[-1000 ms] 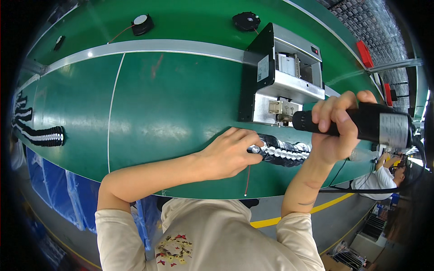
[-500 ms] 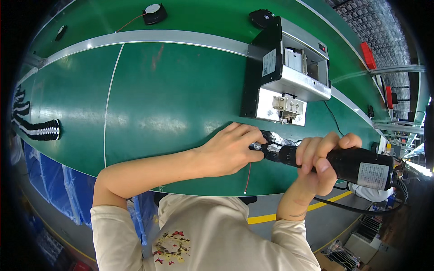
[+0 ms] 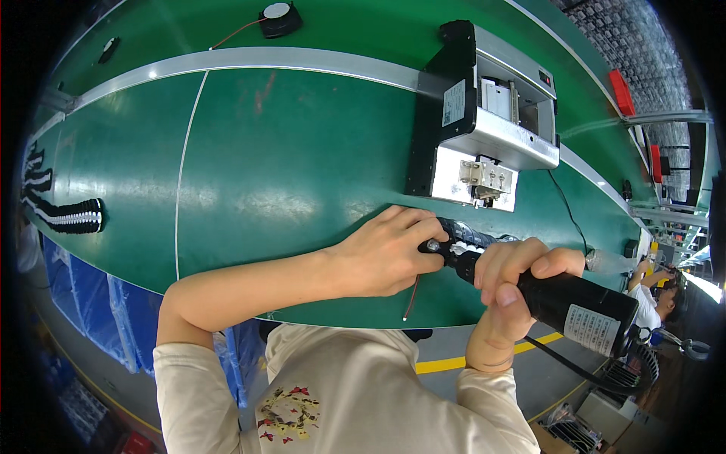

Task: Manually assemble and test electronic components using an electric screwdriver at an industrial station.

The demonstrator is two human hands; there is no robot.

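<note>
The left hand (image 3: 386, 253) lies curled on the near edge of the counter (image 3: 287, 166), its fingers (image 3: 423, 227) closed down on a ribbed black-and-white part (image 3: 473, 238) that sits just right of them. The right hand (image 3: 507, 284) is wrapped tight around a black power driver (image 3: 575, 303), held nearly level, its tip (image 3: 433, 246) touching the part right beside the left fingertips. A thin red wire (image 3: 412, 291) trails from under the left hand toward the near edge.

The counter is a long green belt with a pale metal rail (image 3: 249, 59) along its far side and a white line (image 3: 181, 166) crossing it. Just beyond the hands stands a black and silver box machine (image 3: 484, 129) with an open front; a white rectangular label (image 3: 454, 102) is on its left black wall. Far off, a small round fan (image 3: 277, 15) with a red lead lies past the rail. At the far left another ribbed black-and-white part (image 3: 72, 216) rests on the belt.

The driver's body carries a white rectangular label (image 3: 590, 329), and a black cord (image 3: 575, 367) runs from its end. A yellow floor stripe (image 3: 446, 365) shows below the counter, blue sheeting (image 3: 98, 303) hangs at the near left, and red bins (image 3: 622, 92) sit at the far right.
</note>
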